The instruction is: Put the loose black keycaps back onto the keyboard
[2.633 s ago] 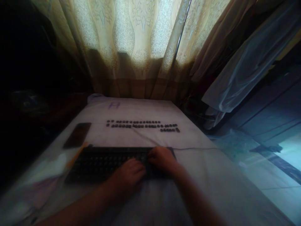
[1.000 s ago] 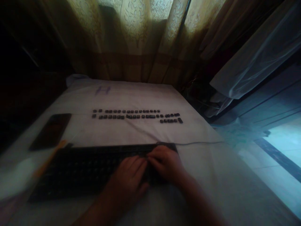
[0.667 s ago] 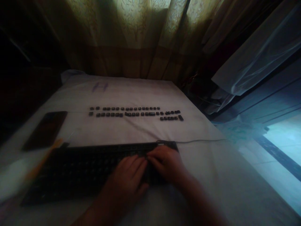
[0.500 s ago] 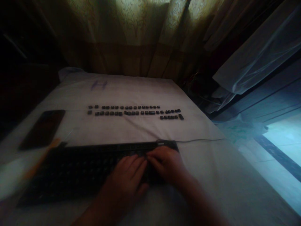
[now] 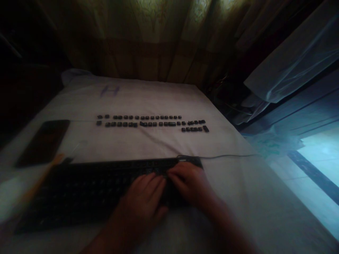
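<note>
A black keyboard (image 5: 90,187) lies across the front of the cloth-covered table, dim and blurred. My left hand (image 5: 144,195) rests on its right half, fingers stretched out together and thumb apart. Close beside those fingertips, my right hand (image 5: 188,181) is closed in a pinch over the keyboard's right part. Whatever it may pinch is hidden by the fingers and the dark. Beyond the keyboard, loose black keycaps (image 5: 149,124) lie in rows on the white cloth.
A dark phone-like slab (image 5: 43,143) lies at the left. An orange-handled thing (image 5: 43,178), blurred, sits by the keyboard's left end. The keyboard cable (image 5: 225,156) runs off to the right. Curtains (image 5: 148,53) hang behind the table (image 5: 148,100).
The view has shifted slightly. Both hands stay almost in place on the keyboard, with the right fingertips a little farther from the left ones. The keycap rows look the same.
</note>
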{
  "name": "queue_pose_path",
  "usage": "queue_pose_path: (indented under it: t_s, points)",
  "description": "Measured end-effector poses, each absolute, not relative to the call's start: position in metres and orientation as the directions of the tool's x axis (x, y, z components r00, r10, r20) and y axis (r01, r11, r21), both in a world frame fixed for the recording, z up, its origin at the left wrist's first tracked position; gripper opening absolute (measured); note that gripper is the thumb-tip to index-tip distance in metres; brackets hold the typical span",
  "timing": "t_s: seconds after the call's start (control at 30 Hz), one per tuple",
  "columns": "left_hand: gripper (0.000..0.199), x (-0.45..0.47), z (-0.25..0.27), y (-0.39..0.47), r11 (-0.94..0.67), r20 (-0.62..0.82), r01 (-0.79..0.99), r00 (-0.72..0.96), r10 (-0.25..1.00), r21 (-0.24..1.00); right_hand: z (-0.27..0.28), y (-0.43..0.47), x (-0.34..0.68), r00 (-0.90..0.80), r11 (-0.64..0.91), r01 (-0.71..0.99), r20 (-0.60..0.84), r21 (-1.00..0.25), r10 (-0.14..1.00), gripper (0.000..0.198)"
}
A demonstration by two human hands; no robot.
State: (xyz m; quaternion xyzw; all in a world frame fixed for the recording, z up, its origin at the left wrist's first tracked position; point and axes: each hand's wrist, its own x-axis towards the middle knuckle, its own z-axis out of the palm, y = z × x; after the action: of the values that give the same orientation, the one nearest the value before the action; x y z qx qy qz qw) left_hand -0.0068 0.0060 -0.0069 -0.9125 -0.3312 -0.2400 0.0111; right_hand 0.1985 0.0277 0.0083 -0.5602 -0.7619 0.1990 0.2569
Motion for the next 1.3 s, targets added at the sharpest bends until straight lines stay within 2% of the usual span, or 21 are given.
queue_pose_path:
  t_s: [0.33, 0.57, 0.7, 0.83, 0.97, 1.07, 1.3]
  points:
    - [0.038, -0.006, -0.008, 0.005, -0.785, 0.438, 0.602, 0.671, 0.598, 0.151, 0.013, 0.028, 0.199, -0.241, 0.293, 0.725, 0.168, -0.623, 0.956, 0.016]
    - [0.036, -0.006, -0.008, 0.005, -0.783, 0.442, 0.605, 0.669, 0.597, 0.141, 0.013, 0.026, 0.203, -0.317, 0.372, 0.734, 0.198, -0.568, 0.928, 0.021]
    - [0.036, -0.006, -0.007, 0.005, -0.781, 0.444, 0.609, 0.667, 0.599, 0.138, 0.019, 0.025, 0.203, -0.366, 0.374, 0.740, 0.131, -0.560, 0.921, 0.018]
    - [0.033, -0.007, -0.007, 0.004, -0.792, 0.492, 0.594, 0.652, 0.577, 0.141, 0.022, 0.025, 0.205, -0.400, 0.371, 0.755, 0.069, -0.540, 0.914, 0.023]
    - [0.023, -0.006, -0.008, 0.002, -0.811, 0.597, 0.532, 0.577, 0.557, 0.243, 0.024, 0.026, 0.206, -0.420, 0.380, 0.756, 0.050, -0.533, 0.906, 0.022]
    - [0.026, -0.004, -0.005, 0.002, -0.825, 0.605, 0.495, 0.579, 0.547, 0.273, 0.026, 0.026, 0.204, -0.427, 0.388, 0.777, 0.039, -0.496, 0.904, 0.018]
    - [0.021, -0.003, -0.001, 0.003, -0.834, 0.536, 0.509, 0.653, 0.536, 0.214, 0.023, 0.023, 0.196, -0.417, 0.402, 0.833, 0.045, -0.382, 0.908, 0.018]
